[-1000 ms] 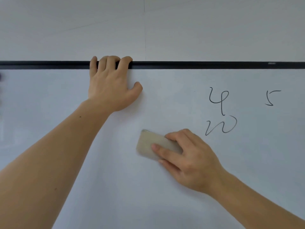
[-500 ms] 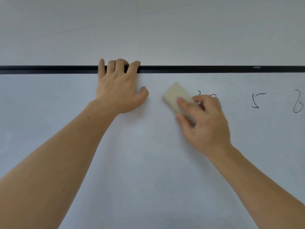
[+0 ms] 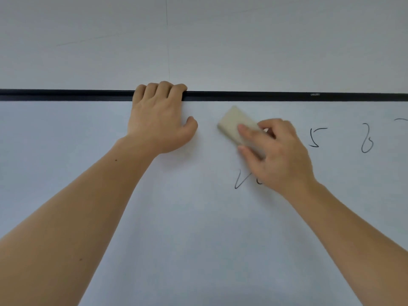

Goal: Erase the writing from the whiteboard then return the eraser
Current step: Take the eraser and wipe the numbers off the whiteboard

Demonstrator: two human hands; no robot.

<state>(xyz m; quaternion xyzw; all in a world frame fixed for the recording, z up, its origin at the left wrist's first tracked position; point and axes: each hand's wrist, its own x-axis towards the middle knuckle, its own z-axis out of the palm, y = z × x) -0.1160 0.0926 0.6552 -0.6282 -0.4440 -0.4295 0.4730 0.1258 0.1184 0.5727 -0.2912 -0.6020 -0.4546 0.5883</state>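
We are in the middle of the erasing step: our right hand (image 3: 277, 155) presses the pale beige rectangular felt eraser (image 3: 237, 124) flat on the large white whiteboard (image 3: 198, 217), just below its black top edge strip (image 3: 265, 96) and a little right of the middle of this edge. The fingers (image 3: 249, 131) are closed around the eraser, the fingertips lying on its back and the thumb hidden behind, so the grip looks firm, and the eraser is tilted with its free corner toward the top edge. Our left hand (image 3: 159, 122) holds nothing loose; its four fingers are hooked over the top edge strip and the palm lies flat on the board, thumb spread to the side, which we judge is to steady the body. Some black handwriting is not yet erased: a partly hidden scribble (image 3: 241, 180) just under the right hand, a "5" (image 3: 316, 138) beside that hand toward the right edge, then a curly "6"-like mark (image 3: 367, 139), and one more stroke (image 3: 400, 119) cut by the frame. We think the next move calls for sweeping the eraser down over the scribble and then along the top edge toward the right, with even pressure. The place for returning the eraser is not visible here.
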